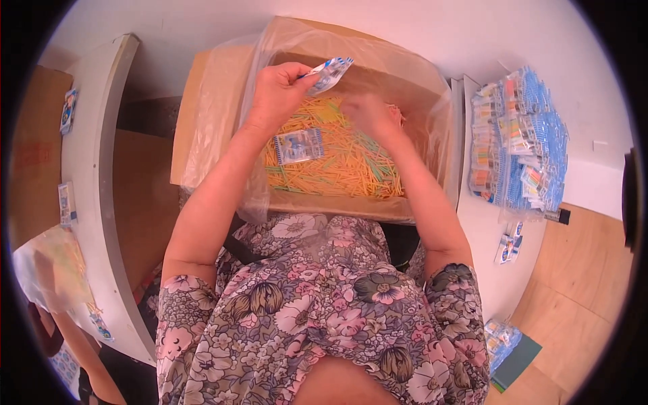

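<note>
Between the thumb and fingers of my left hand (pixel 280 91) is a small blue-and-white plastic packet (pixel 331 74), held up over the far part of a cardboard box (pixel 304 30). A clear plastic liner (pixel 229 101) hangs over the box's walls. Inside lies a heap of thin sticks (pixel 358 165) in yellow, orange, green and pink. My right hand (pixel 370 116) is low over the heap, right of the packet; motion smears its fingers, so its grip cannot be made out. Another clear packet with blue striped ends (pixel 299 146) rests flat on the sticks, below my left hand.
A large pile of filled packets (pixel 520 142) stands on the white table (pixel 503 223) to the right. A few packets (pixel 509 246) lie nearer me. On the left is another white table (pixel 111 189), where another person's hand (pixel 47 270) is beside a plastic bag (pixel 67 263).
</note>
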`<state>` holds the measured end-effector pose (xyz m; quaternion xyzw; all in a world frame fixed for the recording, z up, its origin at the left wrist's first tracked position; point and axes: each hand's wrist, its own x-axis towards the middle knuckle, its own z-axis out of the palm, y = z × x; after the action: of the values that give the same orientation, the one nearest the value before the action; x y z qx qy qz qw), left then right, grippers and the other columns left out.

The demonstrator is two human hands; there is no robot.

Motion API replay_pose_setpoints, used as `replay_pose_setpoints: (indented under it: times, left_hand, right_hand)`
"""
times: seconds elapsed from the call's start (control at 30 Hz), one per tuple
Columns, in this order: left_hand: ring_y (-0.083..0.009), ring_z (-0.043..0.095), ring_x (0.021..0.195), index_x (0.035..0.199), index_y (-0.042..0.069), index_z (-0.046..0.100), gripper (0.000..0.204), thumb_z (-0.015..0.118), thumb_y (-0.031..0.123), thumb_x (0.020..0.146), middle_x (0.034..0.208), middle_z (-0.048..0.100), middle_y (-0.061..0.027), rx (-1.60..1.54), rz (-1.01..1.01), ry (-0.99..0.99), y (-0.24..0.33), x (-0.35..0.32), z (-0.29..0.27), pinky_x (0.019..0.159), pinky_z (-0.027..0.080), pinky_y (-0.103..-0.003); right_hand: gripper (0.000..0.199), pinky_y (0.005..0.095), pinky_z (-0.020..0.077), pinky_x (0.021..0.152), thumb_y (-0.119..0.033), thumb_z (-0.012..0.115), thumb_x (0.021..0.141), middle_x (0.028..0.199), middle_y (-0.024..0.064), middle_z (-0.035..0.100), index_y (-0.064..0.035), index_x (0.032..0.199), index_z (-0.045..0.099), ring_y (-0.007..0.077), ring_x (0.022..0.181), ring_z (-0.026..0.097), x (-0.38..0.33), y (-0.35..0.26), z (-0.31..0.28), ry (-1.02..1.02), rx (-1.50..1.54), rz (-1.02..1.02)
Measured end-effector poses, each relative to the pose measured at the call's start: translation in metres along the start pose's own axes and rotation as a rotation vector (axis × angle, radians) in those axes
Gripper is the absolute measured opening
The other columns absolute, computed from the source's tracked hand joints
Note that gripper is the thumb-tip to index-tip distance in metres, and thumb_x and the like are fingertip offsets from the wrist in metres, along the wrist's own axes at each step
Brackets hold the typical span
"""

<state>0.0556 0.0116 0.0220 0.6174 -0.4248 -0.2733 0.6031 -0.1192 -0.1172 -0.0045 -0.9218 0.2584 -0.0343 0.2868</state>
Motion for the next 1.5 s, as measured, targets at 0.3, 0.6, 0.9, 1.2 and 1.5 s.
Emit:
replay_pose_setpoints:
  times: [0.3, 0.6, 0.9, 1.2, 1.5]
  left_hand:
    - [-0.0018, 0.048, 0.065, 0.09, -0.002, 0.067, 0.014, 0.065, 0.01, 0.083, 0.071, 0.062, 0.0032, -0.12, -0.068, 0.106, -0.006, 0.005, -0.002, 0.057, 0.04, -0.019]
    - [-0.0053, 0.045, 0.055, 0.085, 0.0, 0.067, 0.018, 0.066, 0.017, 0.081, 0.058, 0.056, -0.0015, 0.008, -0.047, 0.077, -0.01, 0.007, 0.0, 0.051, 0.039, -0.025]
    - [-0.013, 0.056, 0.07, 0.084, 0.003, 0.068, 0.012, 0.067, 0.013, 0.077, 0.083, 0.062, -0.0068, 0.085, 0.129, -0.27, -0.016, -0.001, -0.002, 0.061, 0.044, -0.029]
    - [-0.0293, 0.06, 0.081, 0.077, 0.003, 0.067, 0.01, 0.067, 0.001, 0.067, 0.09, 0.062, -0.0141, 0.264, 0.136, -0.876, -0.017, -0.031, 0.033, 0.068, 0.046, -0.035]
    - [-0.0272, 0.059, 0.063, 0.076, 0.001, 0.065, 0.005, 0.064, 0.003, 0.072, 0.071, 0.061, -0.0155, -0.002, 0.205, -0.621, 0.0, -0.037, 0.036, 0.06, 0.045, -0.034]
  right_hand:
    - [0.017, 0.0359, 0.0522, 0.071, -0.008, 0.054, 0.08, 0.09, 0.0164, 0.067, -0.0047, 0.086, 0.07, 0.0265, 0.088, 0.066, 0.04, -0.01, 0.079, -0.23, -0.55, 0.196]
    - [0.018, 0.0358, 0.0512, 0.057, -0.015, 0.054, 0.077, 0.082, 0.0152, 0.066, -0.0034, 0.081, 0.067, 0.0263, 0.072, 0.066, 0.033, 0.003, 0.076, -0.197, -0.742, -0.002]
    - [0.032, 0.0403, 0.0508, 0.071, -0.018, 0.047, 0.084, 0.091, 0.0204, 0.064, 0.0023, 0.107, 0.057, 0.0325, 0.081, 0.064, -0.003, -0.014, -0.003, -0.351, -0.492, 0.141]
    - [0.015, 0.0423, 0.05, 0.061, -0.008, 0.052, 0.08, 0.07, 0.0166, 0.063, 0.0026, 0.09, 0.052, 0.0327, 0.068, 0.064, -0.04, -0.065, -0.034, -0.354, -0.503, -0.207]
    - [0.032, 0.0385, 0.0479, 0.066, -0.014, 0.055, 0.085, 0.088, 0.0145, 0.061, 0.0003, 0.113, 0.054, 0.032, 0.076, 0.061, -0.06, -0.069, -0.085, -0.286, 0.254, 0.04]
